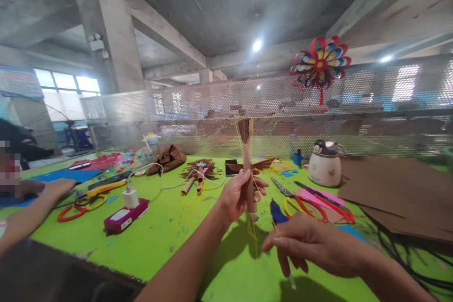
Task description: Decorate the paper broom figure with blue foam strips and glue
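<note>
My left hand [239,193] is closed around an upright brown paper tube [250,193]. A pleated brown fan [244,128] tops the tube, and pleated brown paper wings [264,164] spread behind my fingers. Yellow string [252,231] runs along the tube and dangles below it. To the right, my right hand [300,245] pinches a strand of that string between thumb and fingers; its other fingers hang loosely. Just behind it shows a blue nozzle-shaped tool [278,212], mostly hidden by the hand. A thin whitish stick [292,281] pokes out beneath my fingers.
Scissors [300,200] and brown paper sheets [399,193] lie right, near a white flask [324,165]. Left are a purple power strip [126,216], a white cable, more scissors [81,207] and another brown paper piece [201,170]. A co-worker's arm [38,212] reaches in.
</note>
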The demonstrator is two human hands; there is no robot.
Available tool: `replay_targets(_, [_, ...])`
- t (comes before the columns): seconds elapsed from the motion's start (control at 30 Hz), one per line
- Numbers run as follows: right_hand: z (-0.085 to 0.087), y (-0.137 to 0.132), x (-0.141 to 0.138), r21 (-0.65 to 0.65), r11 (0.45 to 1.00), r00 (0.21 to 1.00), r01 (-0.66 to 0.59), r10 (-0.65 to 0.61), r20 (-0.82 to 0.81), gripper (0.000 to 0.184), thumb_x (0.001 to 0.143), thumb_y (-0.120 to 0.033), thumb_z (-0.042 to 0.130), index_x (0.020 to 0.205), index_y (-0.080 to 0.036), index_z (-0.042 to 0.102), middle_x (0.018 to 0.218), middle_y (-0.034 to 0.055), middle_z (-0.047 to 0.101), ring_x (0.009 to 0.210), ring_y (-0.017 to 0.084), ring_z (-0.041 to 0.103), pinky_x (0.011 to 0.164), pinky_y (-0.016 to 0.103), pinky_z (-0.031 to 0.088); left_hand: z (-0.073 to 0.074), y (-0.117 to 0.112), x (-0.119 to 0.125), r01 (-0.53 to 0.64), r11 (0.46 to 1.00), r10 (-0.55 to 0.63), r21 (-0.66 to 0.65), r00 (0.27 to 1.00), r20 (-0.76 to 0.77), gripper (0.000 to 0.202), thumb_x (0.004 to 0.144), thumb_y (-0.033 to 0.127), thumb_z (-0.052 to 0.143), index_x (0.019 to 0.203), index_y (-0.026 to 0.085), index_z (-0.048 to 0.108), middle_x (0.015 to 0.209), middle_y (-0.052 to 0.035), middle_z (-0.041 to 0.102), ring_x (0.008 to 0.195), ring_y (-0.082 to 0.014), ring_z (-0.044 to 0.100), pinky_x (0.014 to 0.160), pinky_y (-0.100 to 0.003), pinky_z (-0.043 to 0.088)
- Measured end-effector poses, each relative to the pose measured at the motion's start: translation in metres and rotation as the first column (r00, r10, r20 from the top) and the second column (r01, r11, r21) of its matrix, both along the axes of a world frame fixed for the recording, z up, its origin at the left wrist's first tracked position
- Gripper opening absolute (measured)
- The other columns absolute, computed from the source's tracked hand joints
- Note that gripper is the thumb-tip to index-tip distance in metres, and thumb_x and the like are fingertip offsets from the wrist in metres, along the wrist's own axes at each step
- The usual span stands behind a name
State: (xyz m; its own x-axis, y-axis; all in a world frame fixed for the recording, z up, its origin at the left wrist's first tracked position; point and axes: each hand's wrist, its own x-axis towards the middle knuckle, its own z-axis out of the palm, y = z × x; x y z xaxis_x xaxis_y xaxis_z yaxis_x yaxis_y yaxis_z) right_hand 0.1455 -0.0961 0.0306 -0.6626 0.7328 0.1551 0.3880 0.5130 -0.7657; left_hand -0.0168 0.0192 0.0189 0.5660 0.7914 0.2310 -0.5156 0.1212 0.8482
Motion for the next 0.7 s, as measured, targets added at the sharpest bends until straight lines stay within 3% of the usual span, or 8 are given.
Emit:
replay_targets(0.13, [-0.008, -0.005, -0.005, 0.271, 0.963, 0.973, -0.001, -0.062, 0.224, 0.024, 0.084, -0.032, 0.052, 0.098, -0.024, 0.069, 0.082, 0.0044, 0.071, 0.068, 0.014, 0.061, 0.06, 0.024, 0.044, -0.001, -0.002, 0.003, -0.018, 1.0, 0.018, -0.005, 1.0, 0.002, 0.019, 0.084, 0.031, 0.05, 0.09, 0.013, 0.051, 0.079, -0.0121, 0.068, 0.064, -0.0167, 0.064, 0.054, -0.024, 0.046])
replay_targets(0.23, [-0.012, -0.002, -0.004, 0.352, 0.935, 0.963, 0.046, -0.135, 0.231, 0.017, 0.074, -0.032, 0.063, 0.087, -0.024, 0.071, 0.076, 0.0024, 0.07, 0.068, 0.016, 0.061, 0.058, 0.024, 0.043, 0.0, -0.003, 0.003, -0.035, 0.999, 0.035, -0.022, 0.999, 0.029, 0.018, 0.083, 0.029, 0.051, 0.087, 0.012, 0.051, 0.078, -0.0129, 0.068, 0.069, -0.0205, 0.066, 0.065, -0.031, 0.049])
replay_targets(0.33, [-0.012, 0.009, -0.002, 0.35, 0.896, 0.952, 0.272, -0.303, 0.038, 0.023, 0.082, -0.035, 0.054, 0.072, -0.02, 0.069, 0.064, 0.001, 0.065, 0.058, 0.013, 0.055, 0.053, 0.024, 0.04, 0.002, -0.005, 0.004, -0.017, 0.999, 0.02, -0.039, 0.997, 0.075, 0.017, 0.084, 0.027, 0.047, 0.088, 0.011, 0.052, 0.077, -0.014, 0.069, 0.076, -0.0239, 0.067, 0.076, -0.038, 0.048])
replay_targets(0.4, [-0.012, 0.019, -0.002, 0.306, 0.832, 0.886, 0.463, -0.445, -0.131, 0.03, 0.085, -0.037, 0.049, 0.068, -0.019, 0.065, 0.062, 0.0014, 0.062, 0.057, 0.013, 0.053, 0.053, 0.025, 0.04, 0.003, -0.006, 0.005, 0.0, 0.999, 0.005, -0.047, 0.996, 0.094, 0.017, 0.084, 0.025, 0.046, 0.091, 0.011, 0.053, 0.079, -0.0145, 0.069, 0.079, -0.0248, 0.067, 0.082, -0.041, 0.046])
replay_targets(0.47, [-0.016, 0.029, -0.004, 0.235, 0.773, 0.802, 0.589, -0.523, -0.288, 0.027, 0.083, -0.041, 0.05, 0.077, -0.018, 0.064, 0.072, 0.0033, 0.064, 0.065, 0.015, 0.056, 0.058, 0.028, 0.043, 0.004, -0.008, 0.005, 0.015, 0.998, -0.009, -0.061, 0.995, 0.103, 0.016, 0.084, 0.023, 0.046, 0.091, 0.011, 0.054, 0.081, -0.0145, 0.07, 0.08, -0.0247, 0.067, 0.085, -0.042, 0.045])
replay_targets(0.57, [-0.025, 0.037, -0.009, 0.134, 0.75, 0.726, 0.647, -0.553, -0.41, 0.028, 0.08, -0.042, 0.054, 0.092, -0.017, 0.059, 0.093, 0.0072, 0.063, 0.078, 0.018, 0.058, 0.067, 0.031, 0.048, 0.004, -0.01, 0.006, 0.044, 0.996, -0.034, -0.083, 0.993, 0.114, 0.016, 0.082, 0.023, 0.048, 0.087, 0.01, 0.056, 0.082, -0.0138, 0.07, 0.08, -0.0244, 0.067, 0.088, -0.044, 0.043])
replay_targets(0.63, [-0.032, 0.038, -0.013, 0.188, 0.659, 0.659, 0.729, -0.6, -0.453, 0.027, 0.079, -0.041, 0.056, 0.092, -0.017, 0.056, 0.091, 0.0077, 0.061, 0.077, 0.018, 0.057, 0.066, 0.033, 0.048, 0.003, -0.01, 0.008, 0.02, 0.996, -0.009, -0.091, 0.993, 0.121, 0.016, 0.08, 0.022, 0.05, 0.085, 0.009, 0.059, 0.082, -0.0137, 0.07, 0.083, -0.0239, 0.066, 0.09, -0.042, 0.042])
replay_targets(0.7, [-0.038, 0.036, -0.016, 0.377, 0.5, 0.626, 0.78, -0.602, -0.496, 0.02, 0.08, -0.036, 0.056, 0.088, -0.017, 0.053, 0.086, 0.0068, 0.057, 0.077, 0.019, 0.053, 0.067, 0.034, 0.046, 0.0, -0.009, 0.012, -0.058, 0.994, 0.068, -0.093, 0.991, 0.113, 0.016, 0.079, 0.022, 0.054, 0.082, 0.008, 0.061, 0.082, -0.0138, 0.07, 0.083, -0.0229, 0.065, 0.089, -0.039, 0.042])
